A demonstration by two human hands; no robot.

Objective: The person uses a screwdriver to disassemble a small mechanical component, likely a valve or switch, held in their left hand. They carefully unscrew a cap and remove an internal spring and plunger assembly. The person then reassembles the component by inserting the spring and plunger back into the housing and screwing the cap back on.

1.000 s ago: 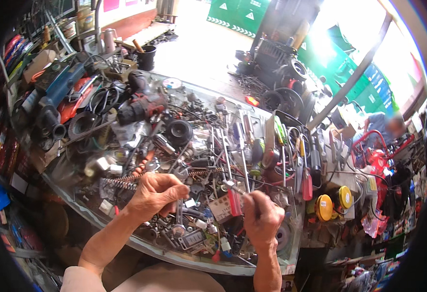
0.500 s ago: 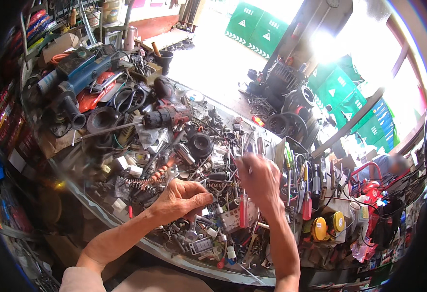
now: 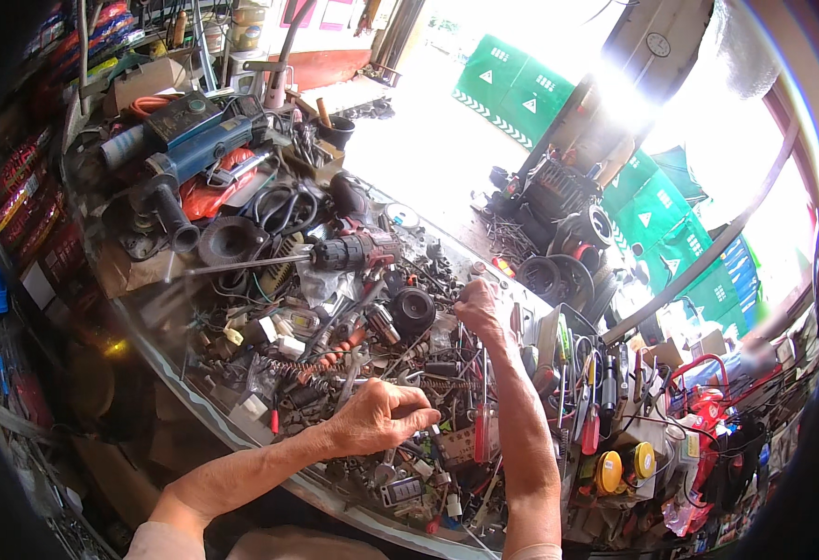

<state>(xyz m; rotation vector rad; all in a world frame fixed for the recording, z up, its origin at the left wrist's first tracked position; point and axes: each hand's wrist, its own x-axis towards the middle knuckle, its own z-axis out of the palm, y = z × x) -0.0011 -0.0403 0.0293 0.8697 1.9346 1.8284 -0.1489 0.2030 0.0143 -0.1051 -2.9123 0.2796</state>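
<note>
Two-handedly working: closing left hand (image 3: 377, 417) fingertip-to-thumb, curling right hand (image 3: 479, 310) near far edge of glass tabletop (image 3: 206, 408), contents untellable, leaving grey metal parts (image 3: 402, 490) loose.

– Where is our left hand (image 3: 377, 417)?
– Low and nearer to us, fingers (image 3: 409, 399) bent and pointing right.
– And our right hand (image 3: 479, 308)?
– Farther forward, fingers curled in, our bare right forearm (image 3: 526, 425) stretched out behind it.

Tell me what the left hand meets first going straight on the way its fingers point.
Likely the red-handled screwdriver, to the right of the left hand; depth is unclear, so it might pass above and meet the right forearm.
</note>
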